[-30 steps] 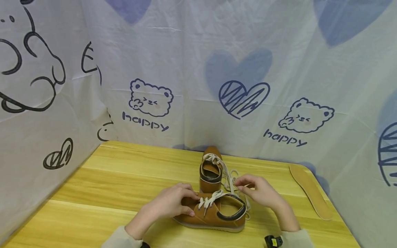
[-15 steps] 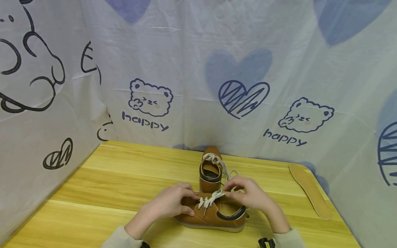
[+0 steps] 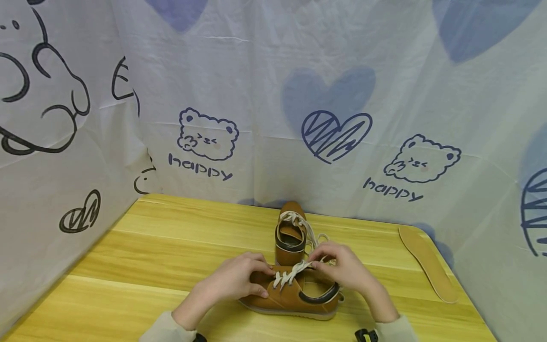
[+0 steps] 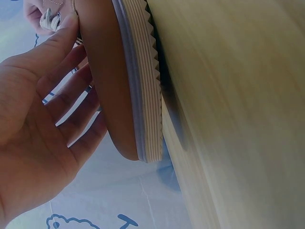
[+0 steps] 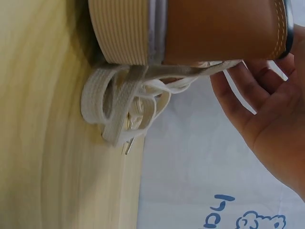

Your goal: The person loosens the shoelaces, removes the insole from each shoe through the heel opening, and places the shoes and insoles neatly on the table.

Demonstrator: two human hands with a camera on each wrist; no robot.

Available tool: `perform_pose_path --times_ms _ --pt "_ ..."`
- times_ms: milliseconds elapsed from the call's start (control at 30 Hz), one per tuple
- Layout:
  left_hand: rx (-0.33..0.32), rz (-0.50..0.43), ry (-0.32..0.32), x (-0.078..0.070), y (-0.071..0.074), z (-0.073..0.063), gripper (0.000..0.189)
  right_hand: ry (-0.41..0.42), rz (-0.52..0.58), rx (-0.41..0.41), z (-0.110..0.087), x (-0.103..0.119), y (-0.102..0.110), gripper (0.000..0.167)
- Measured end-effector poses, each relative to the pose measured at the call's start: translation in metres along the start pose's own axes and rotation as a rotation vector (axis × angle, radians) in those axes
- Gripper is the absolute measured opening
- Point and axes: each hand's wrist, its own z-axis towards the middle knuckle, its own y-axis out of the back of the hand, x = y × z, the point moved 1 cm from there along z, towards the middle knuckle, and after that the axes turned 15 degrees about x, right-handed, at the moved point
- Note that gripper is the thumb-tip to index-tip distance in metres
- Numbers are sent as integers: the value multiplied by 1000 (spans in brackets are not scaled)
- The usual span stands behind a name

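A brown lace-up shoe lies sideways across the table, toe to the left, sole down. My left hand grips its toe end, thumb on the near side and fingers over the far side; the left wrist view shows the thumb near the eyelets. Over the shoe's opening, my right hand pinches the cream shoelace close to the top of the lacing. Loose lace hangs in loops beside the heel in the right wrist view, down to the table.
A second brown shoe stands right behind, toe toward the wall, its laces trailing to the right. A tan insole lies by the table's right edge. White printed cloth encloses the table at the back and sides.
My right hand has moved left from beside the heel to above the shoe's opening and pinches the lace near the lacing. The left hand and the shoe have stayed in place.
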Motion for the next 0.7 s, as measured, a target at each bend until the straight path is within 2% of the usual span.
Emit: perform_pose_path --times_ms 233,433,700 --pt "-8 4 -5 0 0 0 44 -76 -4 -85 -5 -1 8 13" --pt "-4 5 4 0 -1 0 44 -140 -28 -194 -9 -8 15 9" --pt "-1 4 -4 -1 1 0 44 -284 -90 -279 -21 -18 29 9"
